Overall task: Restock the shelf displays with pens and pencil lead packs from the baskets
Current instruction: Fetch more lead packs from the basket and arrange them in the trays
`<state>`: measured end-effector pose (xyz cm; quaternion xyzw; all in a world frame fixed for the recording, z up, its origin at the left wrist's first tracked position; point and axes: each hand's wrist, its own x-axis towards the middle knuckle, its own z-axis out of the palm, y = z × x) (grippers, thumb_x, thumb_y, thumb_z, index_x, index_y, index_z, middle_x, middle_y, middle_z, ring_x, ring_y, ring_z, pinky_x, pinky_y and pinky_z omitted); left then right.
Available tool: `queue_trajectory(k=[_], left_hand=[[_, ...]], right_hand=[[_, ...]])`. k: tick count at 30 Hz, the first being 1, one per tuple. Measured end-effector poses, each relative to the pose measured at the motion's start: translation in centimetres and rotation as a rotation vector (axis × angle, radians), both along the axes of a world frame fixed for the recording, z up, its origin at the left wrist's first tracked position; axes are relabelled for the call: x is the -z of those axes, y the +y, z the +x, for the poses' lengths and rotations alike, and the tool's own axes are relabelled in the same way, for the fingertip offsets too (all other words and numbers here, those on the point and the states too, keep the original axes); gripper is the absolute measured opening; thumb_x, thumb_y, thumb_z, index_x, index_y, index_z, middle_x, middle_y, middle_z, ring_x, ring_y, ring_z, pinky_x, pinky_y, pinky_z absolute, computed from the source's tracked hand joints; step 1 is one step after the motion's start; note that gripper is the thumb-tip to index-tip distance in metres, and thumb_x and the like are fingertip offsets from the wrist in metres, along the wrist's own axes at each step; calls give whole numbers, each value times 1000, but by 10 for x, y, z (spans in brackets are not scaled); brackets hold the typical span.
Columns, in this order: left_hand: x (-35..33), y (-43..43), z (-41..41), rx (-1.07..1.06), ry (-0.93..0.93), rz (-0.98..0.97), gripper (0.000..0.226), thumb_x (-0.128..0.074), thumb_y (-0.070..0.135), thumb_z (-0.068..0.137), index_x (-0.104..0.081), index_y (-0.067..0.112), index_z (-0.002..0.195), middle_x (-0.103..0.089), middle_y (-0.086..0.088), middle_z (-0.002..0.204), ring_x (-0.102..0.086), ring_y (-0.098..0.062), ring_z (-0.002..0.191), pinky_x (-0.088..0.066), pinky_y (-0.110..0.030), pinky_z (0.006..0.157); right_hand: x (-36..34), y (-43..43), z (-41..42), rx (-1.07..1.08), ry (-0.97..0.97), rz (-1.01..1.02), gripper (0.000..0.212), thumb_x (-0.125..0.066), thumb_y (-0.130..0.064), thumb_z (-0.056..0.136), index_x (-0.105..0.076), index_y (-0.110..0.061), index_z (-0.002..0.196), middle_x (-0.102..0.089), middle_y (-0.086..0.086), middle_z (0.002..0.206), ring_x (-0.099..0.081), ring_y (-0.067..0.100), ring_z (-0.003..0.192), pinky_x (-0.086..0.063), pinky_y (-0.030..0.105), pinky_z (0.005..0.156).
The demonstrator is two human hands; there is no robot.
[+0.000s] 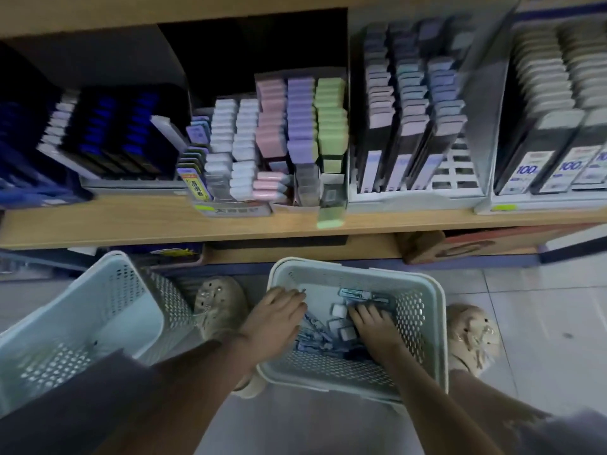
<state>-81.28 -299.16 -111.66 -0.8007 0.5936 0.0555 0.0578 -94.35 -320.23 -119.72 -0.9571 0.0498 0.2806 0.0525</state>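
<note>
A pale perforated basket [427,290] stands on the floor below the shelf, holding a heap of blue pen packs [315,336] and small white lead packs [340,311]. Both my hands are down inside it. My left hand [279,316] is at the basket's left side, its fingers curled over some thin packs at the far left corner. My right hand [374,326] lies palm down on the blue packs at the right, fingers spread; what its fingertips hold is hidden. The wooden shelf [164,224] above carries display trays of pastel packs [299,126].
A second pale basket [108,290] leans tilted at the left. My two beige clogs [220,303] stand either side of the right basket. One green pack [330,216] lies at the shelf's front edge. Grey and dark boxed displays [410,126] fill the shelf's right.
</note>
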Motion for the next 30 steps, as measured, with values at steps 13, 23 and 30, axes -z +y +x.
queue_trajectory(k=[13,23,30], left_hand=[[0,9,-4,-156,62,-218,27,-60,28,81,-71,13,101,-63,-8,125,-43,-22,127,-17,-40,114],[1,39,9,101,177,-134,51,-27,43,99,-72,19,95,-63,-7,124,-41,-23,131,-18,-40,116],[-3,37,7,87,145,-86,55,-21,42,100,-70,17,100,-64,-6,121,-48,-22,125,-14,-37,116]], right_hand=[[-8,3,3,-290,40,11,64,-48,0,90,-18,-7,146,-24,14,150,-26,30,136,-20,39,111],[1,1,0,-328,12,-11,53,-70,-16,77,-53,0,125,-60,20,119,-55,31,111,-42,34,96],[-18,12,-1,-224,-54,33,59,-54,-2,87,-31,-3,141,-42,17,140,-40,30,131,-28,39,110]])
